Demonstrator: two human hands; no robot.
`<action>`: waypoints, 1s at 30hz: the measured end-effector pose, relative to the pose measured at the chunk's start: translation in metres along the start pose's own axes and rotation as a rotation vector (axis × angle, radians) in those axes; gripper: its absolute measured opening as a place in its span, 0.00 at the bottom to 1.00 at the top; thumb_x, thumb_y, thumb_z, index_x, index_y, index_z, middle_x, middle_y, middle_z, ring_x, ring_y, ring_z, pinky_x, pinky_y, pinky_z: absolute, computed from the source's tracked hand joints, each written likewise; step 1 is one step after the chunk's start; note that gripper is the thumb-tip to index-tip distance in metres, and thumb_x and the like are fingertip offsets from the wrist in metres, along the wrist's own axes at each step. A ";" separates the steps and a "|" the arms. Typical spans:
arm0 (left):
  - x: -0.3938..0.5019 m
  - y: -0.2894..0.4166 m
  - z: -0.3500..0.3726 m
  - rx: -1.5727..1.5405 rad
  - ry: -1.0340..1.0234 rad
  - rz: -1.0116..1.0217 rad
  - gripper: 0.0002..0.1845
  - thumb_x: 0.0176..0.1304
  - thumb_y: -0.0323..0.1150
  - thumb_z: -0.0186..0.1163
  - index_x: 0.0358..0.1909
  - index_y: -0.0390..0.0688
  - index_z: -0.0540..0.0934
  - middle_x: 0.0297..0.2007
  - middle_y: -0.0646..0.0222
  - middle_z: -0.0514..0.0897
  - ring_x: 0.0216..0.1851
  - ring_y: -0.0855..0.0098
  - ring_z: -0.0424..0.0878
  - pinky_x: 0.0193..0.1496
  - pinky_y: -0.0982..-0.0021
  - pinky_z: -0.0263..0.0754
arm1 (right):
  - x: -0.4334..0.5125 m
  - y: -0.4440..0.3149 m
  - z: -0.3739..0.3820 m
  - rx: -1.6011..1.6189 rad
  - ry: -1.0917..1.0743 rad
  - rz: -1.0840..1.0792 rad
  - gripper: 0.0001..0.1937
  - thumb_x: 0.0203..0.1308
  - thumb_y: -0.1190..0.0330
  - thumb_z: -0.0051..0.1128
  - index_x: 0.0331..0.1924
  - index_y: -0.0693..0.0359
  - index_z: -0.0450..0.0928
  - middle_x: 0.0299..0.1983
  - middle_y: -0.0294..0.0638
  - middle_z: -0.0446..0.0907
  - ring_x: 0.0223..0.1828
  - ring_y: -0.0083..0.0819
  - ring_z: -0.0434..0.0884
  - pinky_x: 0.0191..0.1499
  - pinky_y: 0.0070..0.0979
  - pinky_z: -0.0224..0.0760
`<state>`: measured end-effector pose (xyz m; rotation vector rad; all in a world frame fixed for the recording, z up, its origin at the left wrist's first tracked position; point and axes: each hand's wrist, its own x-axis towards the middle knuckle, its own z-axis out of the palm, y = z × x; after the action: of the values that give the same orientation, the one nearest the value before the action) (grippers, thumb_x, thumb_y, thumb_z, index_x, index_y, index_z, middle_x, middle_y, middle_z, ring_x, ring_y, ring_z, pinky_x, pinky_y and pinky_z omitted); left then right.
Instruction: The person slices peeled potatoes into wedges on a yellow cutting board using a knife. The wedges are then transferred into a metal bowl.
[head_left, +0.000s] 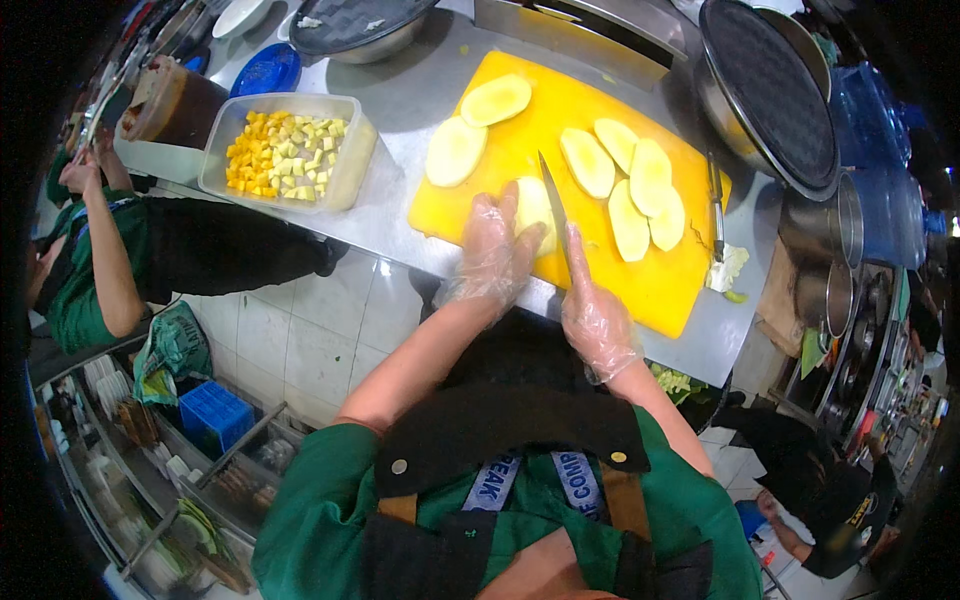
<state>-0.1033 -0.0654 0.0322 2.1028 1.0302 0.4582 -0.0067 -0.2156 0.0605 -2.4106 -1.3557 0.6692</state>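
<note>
My left hand (499, 240), in a clear plastic glove, holds a pale yellow oval piece of peeled produce (532, 206) on the yellow cutting board (517, 150). In my gloved right hand (592, 311) is a kitchen knife (553, 191), its blade pointing away from me, just right of that piece. My index finger lies along the knife, and the grip hides its handle. Several similar oval slices (650, 176) lie to the right, some overlapping. Two more slices (456, 151) rest near the board's left edge. Whether the blade touches the held piece, I cannot tell.
A plastic container (352, 161) of yellow and pale cubes stands left on the steel table (397, 112). A peeler-like tool (718, 210) lies at the board's right edge. Large bowls (769, 97) stand back right. Co-workers (97, 255) are at both sides; shelves (142, 465) stand lower left.
</note>
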 end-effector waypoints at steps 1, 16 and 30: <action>0.000 0.002 0.000 0.000 -0.003 -0.004 0.34 0.61 0.35 0.69 0.67 0.31 0.73 0.53 0.40 0.74 0.52 0.43 0.78 0.59 0.50 0.74 | 0.001 0.000 -0.002 -0.009 -0.013 0.016 0.45 0.64 0.74 0.50 0.84 0.48 0.40 0.23 0.62 0.81 0.27 0.62 0.82 0.36 0.57 0.76; -0.007 -0.015 0.008 -0.201 -0.022 0.016 0.22 0.60 0.28 0.69 0.57 0.41 0.80 0.52 0.49 0.75 0.51 0.49 0.80 0.56 0.58 0.78 | -0.012 -0.002 0.001 -0.142 -0.002 -0.055 0.47 0.63 0.75 0.52 0.84 0.52 0.40 0.25 0.62 0.82 0.26 0.60 0.83 0.34 0.54 0.78; -0.011 -0.023 0.010 -0.316 0.043 0.018 0.18 0.62 0.29 0.66 0.54 0.38 0.81 0.49 0.54 0.77 0.45 0.59 0.80 0.50 0.62 0.78 | -0.008 -0.016 -0.004 -0.116 -0.033 -0.020 0.46 0.64 0.77 0.49 0.84 0.51 0.40 0.22 0.59 0.80 0.22 0.58 0.81 0.30 0.54 0.75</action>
<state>-0.1164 -0.0688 0.0086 1.8281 0.8983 0.6339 -0.0197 -0.2150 0.0732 -2.4818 -1.4677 0.6445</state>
